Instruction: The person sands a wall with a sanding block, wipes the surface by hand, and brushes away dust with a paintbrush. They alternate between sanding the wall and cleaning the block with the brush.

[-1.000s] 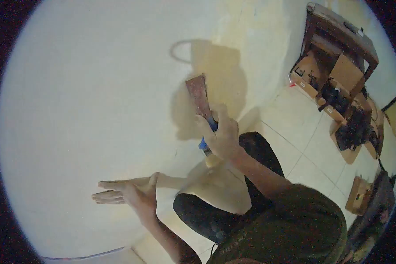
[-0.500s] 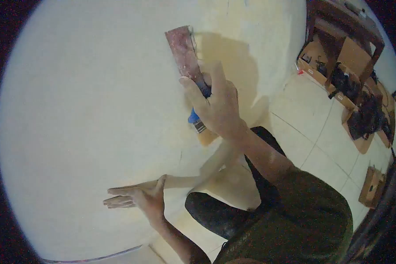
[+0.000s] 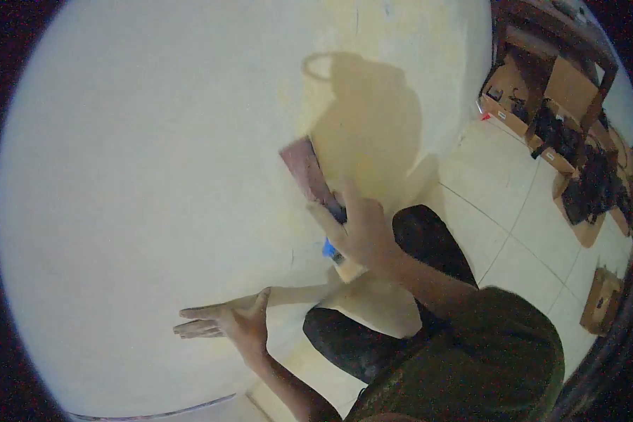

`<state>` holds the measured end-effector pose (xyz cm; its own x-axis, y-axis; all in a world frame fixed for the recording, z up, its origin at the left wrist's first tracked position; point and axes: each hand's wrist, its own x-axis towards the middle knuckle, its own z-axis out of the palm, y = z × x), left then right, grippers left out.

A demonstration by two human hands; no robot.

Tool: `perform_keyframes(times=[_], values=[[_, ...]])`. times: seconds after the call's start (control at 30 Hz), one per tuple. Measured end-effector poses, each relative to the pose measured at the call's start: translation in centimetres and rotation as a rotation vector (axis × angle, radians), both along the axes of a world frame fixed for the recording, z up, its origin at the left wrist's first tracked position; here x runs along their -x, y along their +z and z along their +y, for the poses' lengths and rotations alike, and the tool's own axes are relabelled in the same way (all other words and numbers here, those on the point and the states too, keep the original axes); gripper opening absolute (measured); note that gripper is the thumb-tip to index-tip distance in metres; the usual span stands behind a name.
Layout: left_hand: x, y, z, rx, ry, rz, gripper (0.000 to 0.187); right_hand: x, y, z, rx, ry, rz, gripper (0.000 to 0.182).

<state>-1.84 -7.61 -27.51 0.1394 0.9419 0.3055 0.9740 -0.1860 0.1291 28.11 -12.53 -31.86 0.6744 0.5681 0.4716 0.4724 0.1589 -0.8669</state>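
My right hand [image 3: 362,225] is wrapped round a putty knife [image 3: 304,169], its broad reddish-brown blade pointing up and left against the wall. Below the same hand a paintbrush [image 3: 347,269] sticks out, with a blue part and pale bristles; most of its length is hidden by the fingers. Lower left, my left hand [image 3: 239,323] rests near or on the pale wall [image 3: 155,176], fingers stretched out and thumb raised, holding nothing. Yellowish patches show on the wall around the putty knife.
Cardboard boxes [image 3: 506,116] with dark items stand at the upper right under a wooden piece of furniture [image 3: 531,42]. A smaller box [image 3: 601,302] sits on the tiled floor [image 3: 499,183]. My bent knees are close to the wall.
My right hand has moved down the wall with the putty knife and brush, pulling the blade lower. The left hand stays practically in place.
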Motion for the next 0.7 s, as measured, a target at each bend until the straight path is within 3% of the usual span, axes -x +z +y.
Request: perform_keyframes(times=[0.07,0.17,0.27,0.33,0.4,0.5,0.57,0.7], values=[[0.5,-0.4,0.3,0.028,-0.077,-0.115,0.094,0.3,-0.3,-0.5,-0.077,-0.026,-0.030,0.042],[-1.9,0.8,-1.1,-0.104,-0.150,-0.128,0.090,-3.3,4.9,0.5,-0.064,-0.016,0.037,0.042],[-0.9,0.6,-0.5,-0.056,-0.093,-0.105,0.095,-0.9,1.5,1.2,-0.072,-0.003,0.027,0.044],[1.3,-0.6,0.6,-0.051,-0.076,0.056,0.098,1.4,-1.3,-0.1,-0.112,0.023,0.039,0.043],[-0.5,0.0,0.0,-0.022,-0.001,0.043,0.103,1.0,-1.2,-0.5,-0.138,0.021,0.030,0.043],[-0.4,-0.8,0.0,-0.335,-0.118,0.046,0.098,-1.6,3.2,1.0,-0.161,-0.003,0.014,0.042],[0.0,-1.0,-0.2,-0.408,-0.161,0.025,0.097,-2.2,5.2,1.3,-0.191,0.019,0.056,0.039],[0.4,-0.8,0.3,-0.109,-0.087,-0.131,0.100,0.5,-1.2,0.1,-0.177,0.019,-0.026,0.040]])
